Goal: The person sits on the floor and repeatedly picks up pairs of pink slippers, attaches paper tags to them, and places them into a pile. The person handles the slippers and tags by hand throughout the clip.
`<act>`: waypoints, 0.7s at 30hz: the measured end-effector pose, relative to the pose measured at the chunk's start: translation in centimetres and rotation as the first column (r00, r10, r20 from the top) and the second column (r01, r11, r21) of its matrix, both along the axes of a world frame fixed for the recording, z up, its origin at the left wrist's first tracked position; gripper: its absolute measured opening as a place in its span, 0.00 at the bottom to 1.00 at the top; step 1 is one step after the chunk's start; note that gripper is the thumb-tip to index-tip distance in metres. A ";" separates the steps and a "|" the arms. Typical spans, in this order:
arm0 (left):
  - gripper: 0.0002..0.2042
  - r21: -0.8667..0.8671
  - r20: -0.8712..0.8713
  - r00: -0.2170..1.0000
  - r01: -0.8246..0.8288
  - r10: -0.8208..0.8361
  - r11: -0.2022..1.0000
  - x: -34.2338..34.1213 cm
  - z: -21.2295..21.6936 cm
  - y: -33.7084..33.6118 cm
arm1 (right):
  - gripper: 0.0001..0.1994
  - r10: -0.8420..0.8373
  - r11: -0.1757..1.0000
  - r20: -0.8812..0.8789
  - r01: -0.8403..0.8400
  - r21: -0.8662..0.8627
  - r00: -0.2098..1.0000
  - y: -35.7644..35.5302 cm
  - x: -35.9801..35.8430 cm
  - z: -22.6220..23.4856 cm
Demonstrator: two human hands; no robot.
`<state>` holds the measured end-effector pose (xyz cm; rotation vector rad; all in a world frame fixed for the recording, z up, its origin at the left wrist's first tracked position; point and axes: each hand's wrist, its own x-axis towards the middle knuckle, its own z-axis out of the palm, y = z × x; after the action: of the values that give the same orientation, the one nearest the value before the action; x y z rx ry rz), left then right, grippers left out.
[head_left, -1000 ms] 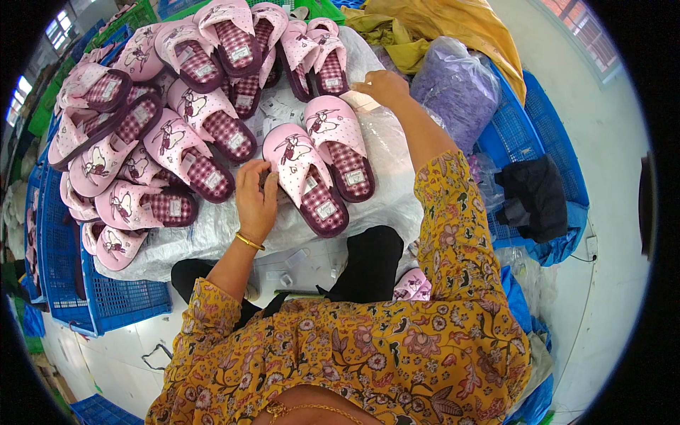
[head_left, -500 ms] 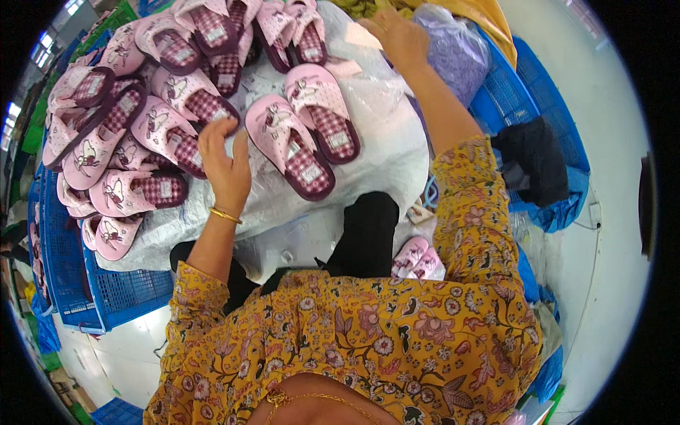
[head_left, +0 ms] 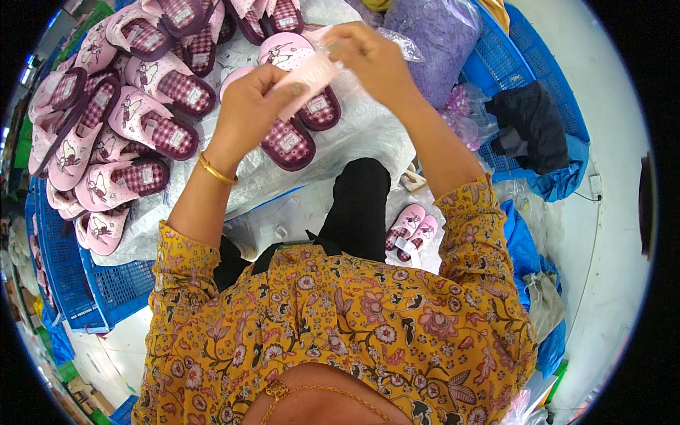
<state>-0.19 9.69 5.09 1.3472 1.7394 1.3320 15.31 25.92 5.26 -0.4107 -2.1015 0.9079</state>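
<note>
The left hand and the right hand cover most of the pale pink strip held between them; its ends are out of sight. The strip and both hands hide part of the pair of slippers beneath. The clear plastic bag at the right fingers is too blurred to outline. The slippers at the top are cut off by the picture's rim. The purple bag is also cut at the top.
</note>
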 end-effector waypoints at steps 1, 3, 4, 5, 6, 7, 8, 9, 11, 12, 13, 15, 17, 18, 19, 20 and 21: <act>0.09 -0.010 0.090 0.996 -0.020 0.021 1.000 -0.4 0.0 0.5 | 0.13 -0.034 0.999 -0.100 0.031 -0.030 0.994 1.1 0.9 -1.4; 0.10 0.021 0.093 0.993 -0.081 0.079 0.996 -1.6 -1.3 2.1 | 0.12 -0.135 0.988 0.140 0.144 -0.056 0.981 2.2 3.2 -4.0; 0.11 0.044 0.137 0.987 -0.095 0.088 0.995 -1.7 -1.7 3.1 | 0.12 -0.180 0.977 0.259 0.202 -0.061 0.949 2.3 4.0 -5.3; 0.11 0.067 0.180 0.979 -0.109 0.095 0.992 -1.5 -1.8 3.8 | 0.12 -0.156 0.985 0.278 0.171 -0.029 0.948 1.8 4.6 -6.6; 0.12 0.065 0.244 0.966 -0.107 0.088 0.992 -0.7 -1.3 4.5 | 0.12 -0.131 0.991 0.297 0.136 0.003 0.946 1.1 5.1 -7.9; 0.12 0.070 0.233 0.969 -0.095 0.077 0.993 0.1 -1.4 5.3 | 0.12 -0.109 0.994 0.318 0.104 0.033 0.942 0.5 5.6 -8.9; 0.12 0.075 0.222 0.973 -0.084 0.066 0.994 0.7 -1.5 6.4 | 0.11 -0.096 0.995 0.307 0.086 0.046 0.947 0.0 5.8 -9.6; 0.12 0.079 0.212 0.976 -0.069 0.050 0.994 1.2 -1.8 7.5 | 0.10 -0.087 0.996 0.296 0.073 0.059 0.951 -0.5 5.9 -10.4; 0.12 0.049 0.222 0.974 0.025 -0.036 0.998 1.5 -3.7 9.6 | 0.09 -0.106 0.988 0.313 0.066 0.137 0.944 -1.5 5.6 -10.9; 0.12 0.038 0.254 0.965 0.059 -0.067 0.998 2.2 -4.3 10.6 | 0.10 -0.152 0.975 0.343 0.085 0.203 0.927 -1.8 5.5 -11.1; 0.12 0.031 0.282 0.955 0.088 -0.094 0.996 2.7 -5.0 11.6 | 0.10 -0.196 0.958 0.365 0.097 0.271 0.910 -1.9 5.4 -11.2; 0.11 -0.012 0.224 0.969 0.111 -0.106 0.994 3.1 -6.4 13.2 | 0.11 -0.186 0.952 0.334 0.086 0.293 0.924 -1.6 5.2 -11.8; 0.11 -0.053 0.206 0.971 0.133 -0.120 0.990 3.6 -7.0 13.9 | 0.12 -0.167 0.956 0.318 0.075 0.283 0.933 -1.6 5.2 -12.3; 0.14 -0.014 0.199 0.973 0.118 -0.113 0.993 3.6 -7.4 14.5 | 0.12 -0.153 0.962 0.312 0.069 0.264 0.938 -1.4 5.2 -12.4; 0.13 -0.036 0.174 0.981 0.097 -0.089 0.995 3.2 -7.9 14.8 | 0.12 -0.138 0.967 0.307 0.062 0.246 0.942 -1.4 5.1 -12.5; 0.12 -0.057 0.147 0.987 0.074 -0.065 0.996 2.6 -8.3 15.0 | 0.11 -0.171 0.969 0.278 0.110 0.221 0.945 -1.4 5.0 -12.4; 0.11 -0.076 0.122 0.992 0.053 -0.043 0.996 2.2 -8.2 15.0 | 0.10 -0.206 0.968 0.250 0.159 0.196 0.946 -1.5 4.9 -12.1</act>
<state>2.01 24.73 -3.10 1.2319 1.6514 1.2775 20.17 24.40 -6.85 -0.6563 -2.3207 0.5794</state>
